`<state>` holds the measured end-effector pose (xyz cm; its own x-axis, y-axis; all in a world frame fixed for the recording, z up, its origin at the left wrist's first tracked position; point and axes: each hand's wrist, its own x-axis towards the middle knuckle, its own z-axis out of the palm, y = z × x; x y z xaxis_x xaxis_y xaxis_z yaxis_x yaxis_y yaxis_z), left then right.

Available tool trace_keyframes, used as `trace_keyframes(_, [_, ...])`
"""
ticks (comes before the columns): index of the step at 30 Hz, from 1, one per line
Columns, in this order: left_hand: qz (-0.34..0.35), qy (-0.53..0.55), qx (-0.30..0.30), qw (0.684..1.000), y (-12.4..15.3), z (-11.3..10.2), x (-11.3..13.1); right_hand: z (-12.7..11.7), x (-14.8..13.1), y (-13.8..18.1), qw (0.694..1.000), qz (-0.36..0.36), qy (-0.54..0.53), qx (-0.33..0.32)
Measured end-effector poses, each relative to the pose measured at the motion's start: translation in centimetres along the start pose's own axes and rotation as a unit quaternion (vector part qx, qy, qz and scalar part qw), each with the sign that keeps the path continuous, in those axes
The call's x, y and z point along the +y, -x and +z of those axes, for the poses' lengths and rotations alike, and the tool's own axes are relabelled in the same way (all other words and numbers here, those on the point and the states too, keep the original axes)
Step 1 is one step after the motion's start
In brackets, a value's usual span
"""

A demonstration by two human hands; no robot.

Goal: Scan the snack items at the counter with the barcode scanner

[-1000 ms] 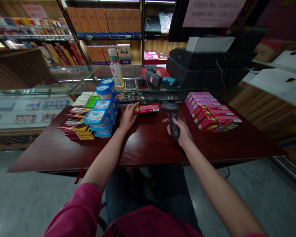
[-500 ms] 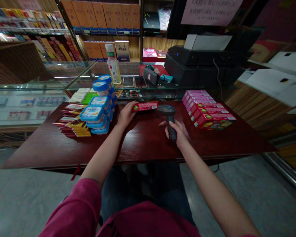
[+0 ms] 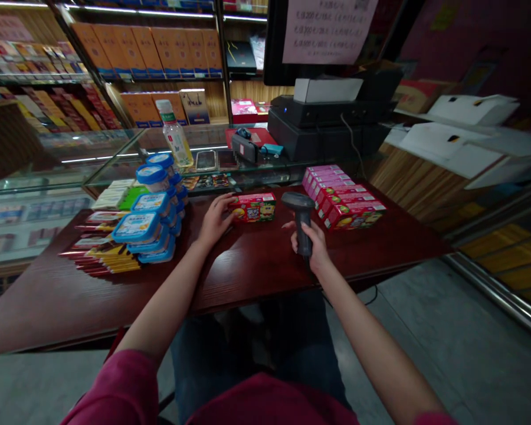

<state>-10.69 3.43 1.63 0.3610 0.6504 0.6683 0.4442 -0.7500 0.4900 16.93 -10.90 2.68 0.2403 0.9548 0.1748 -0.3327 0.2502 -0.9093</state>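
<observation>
My left hand (image 3: 215, 219) grips the left end of a red box (image 3: 253, 207) and tips it up on its edge on the dark red table (image 3: 256, 265), its printed face toward me. My right hand (image 3: 312, 247) is wrapped round the handle of a black barcode scanner (image 3: 300, 218), whose head sits just right of the box. A row of similar red and pink boxes (image 3: 343, 195) lies further right. A pile of blue-lidded tubs (image 3: 153, 215) stands left of my left hand.
Flat yellow and red packets (image 3: 101, 257) lie under and left of the tubs. Behind the table runs a glass counter (image 3: 168, 162) with a bottle (image 3: 174, 133), phones and a black till (image 3: 331, 121). Shelves of orange cartons (image 3: 146, 50) fill the back wall.
My left hand has tipped the red box from lying flat up onto its edge. The camera has swung right, so everything sits further left in view. The scanner stays in my right hand.
</observation>
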Motion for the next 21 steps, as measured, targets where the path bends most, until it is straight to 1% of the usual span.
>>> trace_keyframes(3, [0.034, -0.012, -0.037, 0.999, -0.6, 1.9, 1.2, -2.4, -1.5, 0.8, 1.000, -0.020, 0.024, 0.002])
trace_keyframes(6, [0.049, -0.023, -0.064, 0.996, -1.8, 4.6, 2.7, -4.6, -2.4, 1.3, 0.999, -0.024, 0.038, -0.003])
trace_keyframes(9, [0.045, -0.023, -0.053, 0.997, -3.5, 7.8, 3.8, -5.8, -2.7, 1.5, 0.999, -0.014, 0.032, -0.011])
trace_keyframes(12, [0.022, -0.018, -0.033, 0.999, -5.5, 10.7, 4.1, -6.1, -2.6, 1.5, 0.999, -0.005, 0.017, -0.026])
trace_keyframes(14, [0.004, -0.020, -0.024, 0.999, -6.6, 12.1, 4.1, -6.0, -2.6, 1.6, 0.999, 0.003, 0.009, -0.038])
trace_keyframes(16, [-0.009, -0.026, -0.019, 0.999, -7.4, 12.9, 3.9, -6.0, -2.6, 1.6, 0.999, 0.009, 0.006, -0.048])
trace_keyframes(18, [-0.008, -0.031, -0.015, 0.999, -7.7, 13.1, 3.9, -6.0, -2.6, 1.7, 0.999, 0.006, 0.003, -0.052])
trace_keyframes(21, [0.015, -0.032, -0.008, 0.999, -7.1, 12.0, 4.1, -6.2, -2.7, 1.8, 0.999, -0.012, -0.016, -0.037])
